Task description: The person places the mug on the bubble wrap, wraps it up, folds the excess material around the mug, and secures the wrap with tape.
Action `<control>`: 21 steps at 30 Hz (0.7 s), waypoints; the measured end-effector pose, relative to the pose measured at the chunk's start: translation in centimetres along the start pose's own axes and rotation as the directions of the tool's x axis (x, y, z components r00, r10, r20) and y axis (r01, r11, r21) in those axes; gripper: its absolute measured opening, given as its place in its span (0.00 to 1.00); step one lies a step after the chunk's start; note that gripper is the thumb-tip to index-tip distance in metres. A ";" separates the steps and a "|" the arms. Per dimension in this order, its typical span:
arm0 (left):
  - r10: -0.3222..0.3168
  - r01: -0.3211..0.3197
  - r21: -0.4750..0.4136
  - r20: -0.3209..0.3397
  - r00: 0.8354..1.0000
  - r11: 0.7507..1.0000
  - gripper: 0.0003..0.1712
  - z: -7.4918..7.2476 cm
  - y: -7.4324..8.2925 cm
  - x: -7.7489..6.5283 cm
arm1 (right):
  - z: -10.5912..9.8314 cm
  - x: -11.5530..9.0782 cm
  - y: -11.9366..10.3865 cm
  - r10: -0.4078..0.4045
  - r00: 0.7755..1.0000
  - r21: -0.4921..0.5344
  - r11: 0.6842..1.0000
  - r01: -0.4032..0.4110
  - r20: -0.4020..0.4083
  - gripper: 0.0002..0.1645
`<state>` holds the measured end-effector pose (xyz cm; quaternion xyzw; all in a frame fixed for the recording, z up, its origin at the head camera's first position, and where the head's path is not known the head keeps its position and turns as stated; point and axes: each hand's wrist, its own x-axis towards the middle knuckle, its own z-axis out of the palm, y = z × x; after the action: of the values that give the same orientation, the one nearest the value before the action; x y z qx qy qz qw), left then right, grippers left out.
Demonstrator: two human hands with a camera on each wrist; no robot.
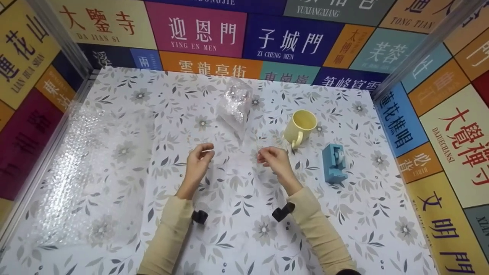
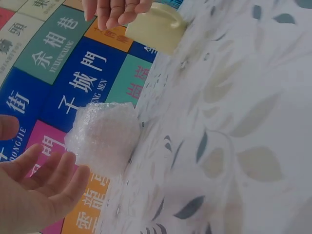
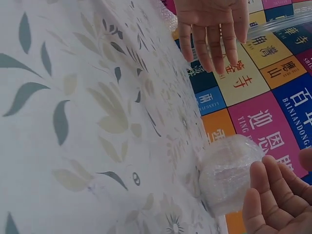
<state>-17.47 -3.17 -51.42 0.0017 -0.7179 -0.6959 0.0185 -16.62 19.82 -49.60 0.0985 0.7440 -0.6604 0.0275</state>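
- Left hand is hovering over worktop, fingers loosely spread.
- Right hand is hovering near yellow mug, fingers loosely curving.
- Bubble-wrapped bundle is lying beyond both.

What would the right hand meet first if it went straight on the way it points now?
Most likely the bubble-wrapped bundle, which lies ahead and to the left of the right hand in the head view. Heights are hard to judge here, so the hand might pass over it.
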 end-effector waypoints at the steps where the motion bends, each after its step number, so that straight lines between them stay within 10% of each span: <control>1: 0.010 -0.010 0.014 0.013 1.000 1.000 0.13 -0.1 0.4 -0.5 | 0.0 -0.4 0.2 -0.002 1.000 -0.007 1.000 0.002 0.003 0.11; 7: 0.032 -0.033 0.013 0.037 0.999 0.999 0.13 -0.3 2.9 -3.3 | 0.2 -2.0 1.1 0.004 1.000 -0.011 1.000 -0.004 0.017 0.14; 21: 0.111 -0.114 -0.045 -0.048 0.993 0.993 0.12 -4.2 2.1 -4.1 | 3.1 -2.6 0.6 -0.018 0.987 -0.011 1.000 0.020 0.161 0.13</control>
<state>-13.19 -7.22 -49.31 -0.0235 -0.6996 -0.7103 0.0738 -14.27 16.56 -50.14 0.0376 0.7444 -0.6617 0.0817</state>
